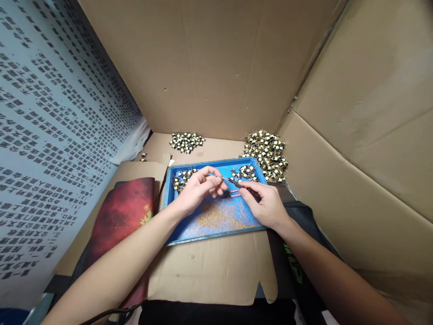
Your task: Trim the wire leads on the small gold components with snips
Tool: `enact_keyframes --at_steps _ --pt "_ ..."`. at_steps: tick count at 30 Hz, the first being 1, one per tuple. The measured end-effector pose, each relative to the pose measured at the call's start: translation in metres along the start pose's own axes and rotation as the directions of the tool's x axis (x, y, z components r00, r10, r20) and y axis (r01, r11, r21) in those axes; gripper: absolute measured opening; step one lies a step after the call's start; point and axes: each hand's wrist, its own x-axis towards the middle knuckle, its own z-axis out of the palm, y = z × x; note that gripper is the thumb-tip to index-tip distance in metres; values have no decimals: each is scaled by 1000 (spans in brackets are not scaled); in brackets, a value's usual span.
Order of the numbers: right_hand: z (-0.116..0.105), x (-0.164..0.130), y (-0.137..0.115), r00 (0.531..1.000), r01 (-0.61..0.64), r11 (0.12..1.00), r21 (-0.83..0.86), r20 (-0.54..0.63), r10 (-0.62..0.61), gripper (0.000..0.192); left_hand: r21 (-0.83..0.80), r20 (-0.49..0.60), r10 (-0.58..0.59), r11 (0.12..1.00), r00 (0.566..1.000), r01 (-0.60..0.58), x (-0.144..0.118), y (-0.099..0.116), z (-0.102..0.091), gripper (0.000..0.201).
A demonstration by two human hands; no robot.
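Observation:
Over a blue tray [206,236], my left hand [201,186] is closed in a pinch on a small wired component, mostly hidden by the fingers, with thin wire ends [224,178] sticking out to the right. My right hand [267,205] is wrapped round dark-jawed cutters [235,183], whose tips point left at those wire ends. Whether the jaws touch the wire is too small to tell. A pinkish slim tool [233,194] shows below the cutters. Small yellow-and-black coil components lie in the tray in a left cluster [179,184] and a right cluster [246,172].
Copper-coloured wire clippings [216,217] cover the tray's near part. Behind it are a smaller component pile [187,142] and a larger, wire-tangled one [267,153]. Cardboard walls [216,67] rise at the back and right. A red patterned mat [118,216] lies left.

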Motion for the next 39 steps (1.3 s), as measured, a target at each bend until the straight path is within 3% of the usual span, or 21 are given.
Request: enact_keyframes --at_steps 6,11,18,23,26,31,39 --pt "-2 1 -1 999 -35 999 23 6 34 22 -56 28 0 998 1000 1 -1 3 4 26" --pt "-3 1 -4 997 -40 999 1 -70 40 22 -7 -41 62 998 997 -62 0 3 5 27" --pt "-2 0 -9 996 -43 999 24 -77 45 22 -47 -128 102 993 987 -109 2 2 3 26" --pt "-18 7 -4 948 -164 974 154 -249 198 30 -165 -277 143 967 950 -194 9 11 -12 29" --pt "-21 8 -2 956 -132 985 110 -247 155 27 -120 -204 129 981 970 -155 9 10 -11 28" --pt "-7 3 -7 1000 16 999 -47 -23 -17 18 0 -78 135 991 988 -135 2 1 1 28" --pt "0 1 -10 997 26 999 -46 -77 -29 21 62 -18 173 983 985 -172 3 -1 -1 26"
